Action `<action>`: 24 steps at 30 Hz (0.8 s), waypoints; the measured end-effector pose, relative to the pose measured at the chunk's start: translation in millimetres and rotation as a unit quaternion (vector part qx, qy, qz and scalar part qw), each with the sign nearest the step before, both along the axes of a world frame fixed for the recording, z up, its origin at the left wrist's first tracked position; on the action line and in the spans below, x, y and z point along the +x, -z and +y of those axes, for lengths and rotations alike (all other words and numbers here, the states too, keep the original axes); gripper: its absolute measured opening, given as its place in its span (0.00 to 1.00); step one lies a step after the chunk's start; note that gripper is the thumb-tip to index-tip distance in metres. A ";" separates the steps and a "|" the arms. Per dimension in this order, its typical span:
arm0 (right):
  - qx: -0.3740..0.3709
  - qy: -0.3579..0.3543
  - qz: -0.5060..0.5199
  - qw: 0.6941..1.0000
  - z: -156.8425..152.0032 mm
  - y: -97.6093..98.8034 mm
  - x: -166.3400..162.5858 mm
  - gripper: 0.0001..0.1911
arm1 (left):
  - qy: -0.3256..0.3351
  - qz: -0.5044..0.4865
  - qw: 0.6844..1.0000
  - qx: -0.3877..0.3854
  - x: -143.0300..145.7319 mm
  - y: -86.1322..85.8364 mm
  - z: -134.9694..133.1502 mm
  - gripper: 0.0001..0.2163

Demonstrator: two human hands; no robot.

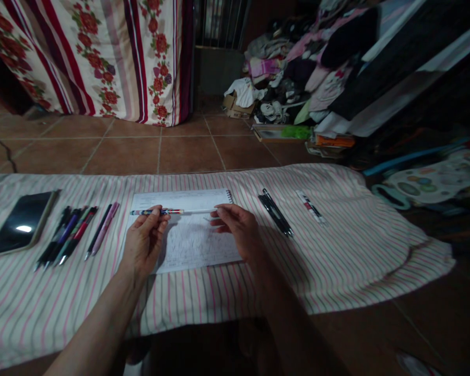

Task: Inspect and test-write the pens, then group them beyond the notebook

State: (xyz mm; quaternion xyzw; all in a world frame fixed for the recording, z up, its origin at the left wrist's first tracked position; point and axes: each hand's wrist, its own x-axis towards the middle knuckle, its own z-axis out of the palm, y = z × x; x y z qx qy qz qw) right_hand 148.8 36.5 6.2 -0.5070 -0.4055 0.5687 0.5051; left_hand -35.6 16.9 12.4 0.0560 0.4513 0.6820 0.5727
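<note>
Both my hands hold one pen [172,211] level above a spiral notebook [188,235] with scribbles on its page. My left hand [144,240] pinches the patterned barrel near its left end. My right hand [237,227] pinches the thin white end on the right. The notebook lies on a striped cloth [337,250] spread over the floor.
A dark phone [21,222] lies at the far left, then a row of several pens [68,235] and two more pens [102,230]. Right of the notebook lie black pens [276,213] and a white pen [310,207]. Piled clothes [297,68] and a floral sheet [102,52] stand behind.
</note>
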 end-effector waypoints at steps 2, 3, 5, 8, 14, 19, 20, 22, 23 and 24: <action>0.000 0.008 -0.006 1.000 0.1 -1.2 5.0 0.15 | 0.004 -0.002 1.000 0.003 -1.3 1.3 0.2 0.09; 0.001 0.011 -0.008 1.000 0.3 -1.3 7.6 0.15 | 0.004 -0.004 1.000 0.003 -1.8 1.9 0.4 0.09; 0.002 0.015 -0.012 1.000 0.9 -0.6 13.0 0.15 | -0.001 -0.003 1.000 0.001 -2.4 2.5 1.1 0.09; 0.003 0.024 -0.019 1.000 2.0 1.0 21.3 0.16 | -0.012 0.002 1.000 -0.009 -2.5 1.7 2.2 0.08; -0.010 0.048 -0.023 0.999 1.0 1.0 27.3 0.15 | -0.013 0.002 1.000 -0.022 -1.4 0.1 3.4 0.09; 0.030 0.068 -0.035 0.997 1.7 7.1 19.7 0.14 | -0.012 0.001 1.000 -0.024 1.0 0.9 2.5 0.09; 0.044 0.070 -0.040 0.996 1.9 9.2 17.2 0.14 | -0.011 0.000 1.000 -0.024 1.6 1.0 2.3 0.09; 0.066 0.070 -0.054 0.994 2.0 13.0 11.5 0.13 | -0.007 0.001 1.000 -0.021 2.5 1.3 2.1 0.09; 0.074 0.069 -0.063 0.993 1.9 14.7 8.4 0.13 | -0.004 0.001 1.000 -0.019 2.7 1.5 2.0 0.09; 0.083 0.068 -0.072 0.992 1.6 16.2 5.4 0.12 | -0.003 0.003 1.000 -0.018 2.9 1.6 1.9 0.09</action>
